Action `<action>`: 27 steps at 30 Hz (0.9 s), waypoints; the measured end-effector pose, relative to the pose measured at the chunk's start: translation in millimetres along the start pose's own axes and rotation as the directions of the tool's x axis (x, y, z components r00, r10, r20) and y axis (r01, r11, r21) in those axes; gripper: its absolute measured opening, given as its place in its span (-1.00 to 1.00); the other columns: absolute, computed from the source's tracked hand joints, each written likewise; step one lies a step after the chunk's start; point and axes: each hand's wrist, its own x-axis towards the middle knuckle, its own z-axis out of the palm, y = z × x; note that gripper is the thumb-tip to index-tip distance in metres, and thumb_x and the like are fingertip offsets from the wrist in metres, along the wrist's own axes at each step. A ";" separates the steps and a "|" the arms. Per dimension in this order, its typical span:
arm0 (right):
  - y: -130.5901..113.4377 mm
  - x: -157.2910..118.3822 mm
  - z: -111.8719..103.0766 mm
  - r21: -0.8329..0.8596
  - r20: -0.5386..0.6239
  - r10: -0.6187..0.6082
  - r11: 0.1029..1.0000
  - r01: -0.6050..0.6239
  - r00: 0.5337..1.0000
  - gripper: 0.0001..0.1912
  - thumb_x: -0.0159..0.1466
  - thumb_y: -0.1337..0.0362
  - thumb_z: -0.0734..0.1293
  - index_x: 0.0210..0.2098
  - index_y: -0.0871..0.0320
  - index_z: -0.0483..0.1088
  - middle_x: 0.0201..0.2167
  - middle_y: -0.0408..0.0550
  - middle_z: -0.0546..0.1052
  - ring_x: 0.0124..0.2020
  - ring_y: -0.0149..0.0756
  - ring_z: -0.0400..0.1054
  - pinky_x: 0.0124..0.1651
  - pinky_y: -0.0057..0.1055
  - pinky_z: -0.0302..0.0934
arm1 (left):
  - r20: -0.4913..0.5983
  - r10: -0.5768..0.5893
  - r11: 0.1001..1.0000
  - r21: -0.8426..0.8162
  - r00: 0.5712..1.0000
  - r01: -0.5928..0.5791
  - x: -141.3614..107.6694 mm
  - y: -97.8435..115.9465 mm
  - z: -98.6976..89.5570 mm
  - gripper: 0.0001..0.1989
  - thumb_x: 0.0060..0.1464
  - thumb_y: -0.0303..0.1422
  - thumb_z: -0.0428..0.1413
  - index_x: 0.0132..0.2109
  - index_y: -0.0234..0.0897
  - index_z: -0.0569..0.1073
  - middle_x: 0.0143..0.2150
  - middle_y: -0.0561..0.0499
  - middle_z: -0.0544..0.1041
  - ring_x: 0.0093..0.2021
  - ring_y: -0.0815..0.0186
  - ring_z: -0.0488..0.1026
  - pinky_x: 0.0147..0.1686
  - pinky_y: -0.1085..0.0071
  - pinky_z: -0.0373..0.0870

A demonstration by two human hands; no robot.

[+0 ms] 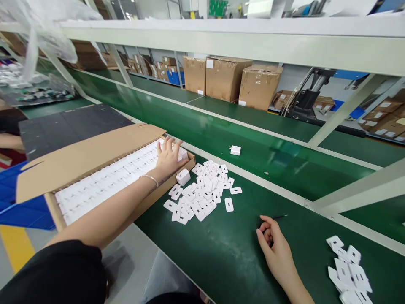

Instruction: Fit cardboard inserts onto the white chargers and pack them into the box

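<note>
My left hand [171, 158] reaches over the far right end of a long open cardboard box [152, 195], fingers apart and touching or just above the rows of white pieces [107, 179] packed inside. Beside the box stands a white charger block [182, 177]. Next to it lies a loose heap of flat white plates [202, 192] with small slots. My right hand [276, 249] is above the green table with its fingers curled round a thin dark pointed tool [281, 217]. Its tip sticks out to the right; the rest is hidden by the hand.
A second pile of white plates [349, 274] lies at the right. One white charger [235, 150] with prongs sits on the green belt [268, 160] beyond a pale rail. Blue bins [28, 211] stand below the box. Part of another person's arm [11, 140] shows at far left.
</note>
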 end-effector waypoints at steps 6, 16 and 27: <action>-1.9 -2.8 1.5 -0.101 0.029 -0.057 0.993 0.060 0.998 -0.65 0.42 0.04 0.23 0.12 0.03 0.34 -0.30 -0.11 0.49 -0.48 -0.33 0.35 -0.38 -0.38 0.34 | 0.098 0.313 0.948 0.020 0.945 -0.316 -20.8 -10.2 -17.2 -0.46 0.27 -0.43 -0.09 0.35 -0.26 0.34 0.26 -0.29 0.44 0.36 -0.06 0.28 0.42 -0.12 0.04; 1.2 -2.3 3.3 -0.126 0.040 -0.056 0.990 0.060 0.998 -0.64 0.42 0.02 0.21 0.11 0.02 0.33 -0.31 -0.11 0.49 -0.48 -0.32 0.38 -0.40 -0.38 0.33 | 0.121 0.326 0.945 -0.012 0.938 -0.327 -15.6 -16.7 -13.4 -0.43 0.21 -0.44 -0.10 0.33 -0.39 0.39 0.15 -0.30 0.52 0.21 -0.05 0.45 0.43 -0.04 0.12; -0.6 -2.8 4.1 -0.128 0.030 -0.045 0.991 0.048 0.999 -0.62 0.39 -0.03 0.25 0.09 0.00 0.37 -0.28 -0.09 0.51 -0.48 -0.32 0.37 -0.45 -0.40 0.31 | 0.141 0.346 0.937 -0.002 0.927 -0.349 -15.2 -17.4 -19.1 -0.45 0.26 -0.37 -0.11 0.32 -0.43 0.39 0.18 -0.31 0.49 0.22 -0.07 0.42 0.44 -0.06 0.11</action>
